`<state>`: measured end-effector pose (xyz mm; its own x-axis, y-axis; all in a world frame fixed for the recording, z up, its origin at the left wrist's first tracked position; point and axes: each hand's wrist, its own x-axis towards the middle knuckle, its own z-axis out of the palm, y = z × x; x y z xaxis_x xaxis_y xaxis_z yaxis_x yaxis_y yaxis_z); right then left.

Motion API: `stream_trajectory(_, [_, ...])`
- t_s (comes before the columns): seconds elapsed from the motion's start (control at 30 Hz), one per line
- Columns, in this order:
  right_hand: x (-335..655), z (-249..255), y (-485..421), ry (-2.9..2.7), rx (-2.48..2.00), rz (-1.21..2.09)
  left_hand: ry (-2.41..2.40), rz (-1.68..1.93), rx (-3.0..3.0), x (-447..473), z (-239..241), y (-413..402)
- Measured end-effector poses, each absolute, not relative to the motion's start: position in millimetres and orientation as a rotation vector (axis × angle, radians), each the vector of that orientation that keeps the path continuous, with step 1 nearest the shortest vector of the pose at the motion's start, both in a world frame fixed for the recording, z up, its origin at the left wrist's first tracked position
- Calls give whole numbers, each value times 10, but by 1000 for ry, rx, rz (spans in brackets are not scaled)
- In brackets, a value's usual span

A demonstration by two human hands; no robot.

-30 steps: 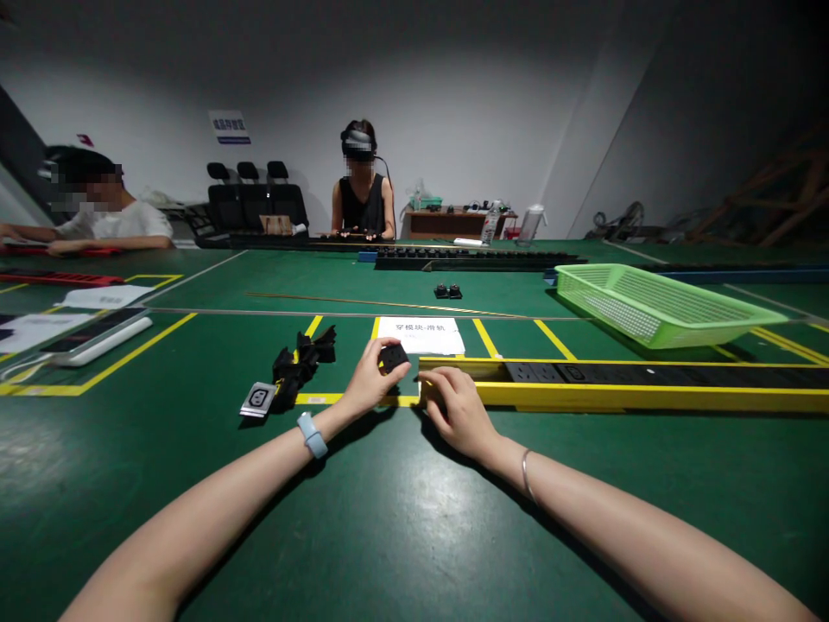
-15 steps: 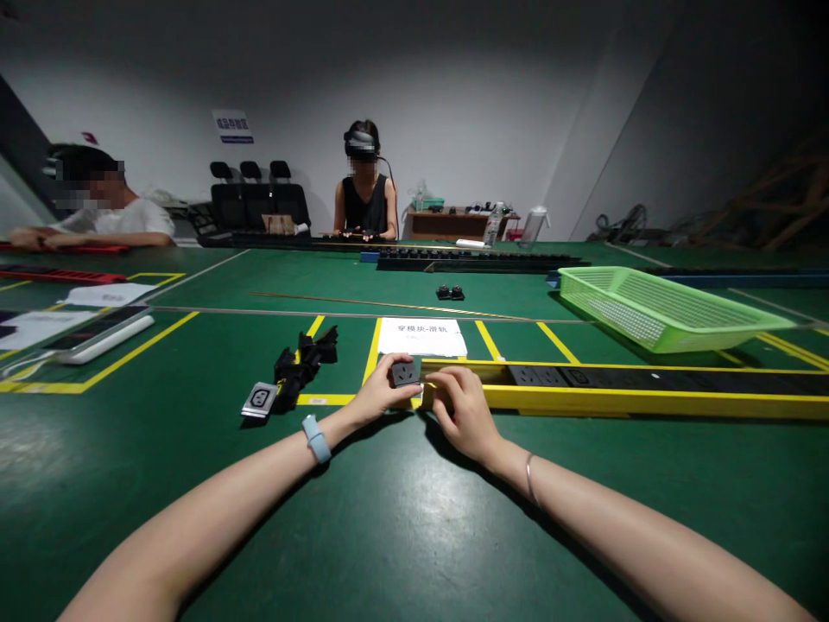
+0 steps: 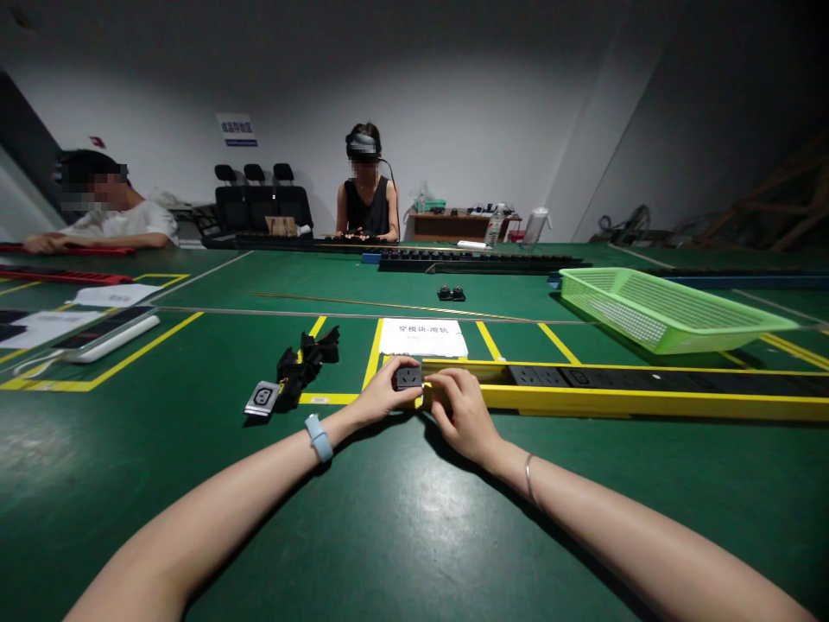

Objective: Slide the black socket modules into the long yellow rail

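The left hand (image 3: 379,394) pinches a socket (image 3: 408,378) at the end of a rail (image 3: 583,401), where the right hand (image 3: 465,416) curls, its grip impossible to tell.

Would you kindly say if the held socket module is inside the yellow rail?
Mostly out: the left hand holds the socket module beyond the end of the yellow rail; edge entry unclear.

Just beyond the left hand (image 3: 387,389), a sheet (image 3: 423,345) reads “穿模块-滑轨”. Far past it, leftward, a blurred wall sign (image 3: 237,130) reads “成品存放区”. Print on a paper (image 3: 100,296) well left of that hand is illegible.
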<state>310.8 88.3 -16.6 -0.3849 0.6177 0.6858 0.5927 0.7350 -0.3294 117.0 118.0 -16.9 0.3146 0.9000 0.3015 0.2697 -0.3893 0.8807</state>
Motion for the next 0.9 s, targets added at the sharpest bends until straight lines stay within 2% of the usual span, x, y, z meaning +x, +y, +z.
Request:
stream_trajectory(0.6, [3120, -157, 833, -2144, -725, 114, 1073, 1119, 1819, 1202, -179, 1201])
stream_trajectory(0.77, [3114, -182, 838, -2319, -573, 190, 1060, 1118, 1808, 1217, -191, 1201])
stream_trajectory(0.9, [3089, -215, 862, -2477, -623, 275, 1044, 1124, 1797, 1213, -209, 1209])
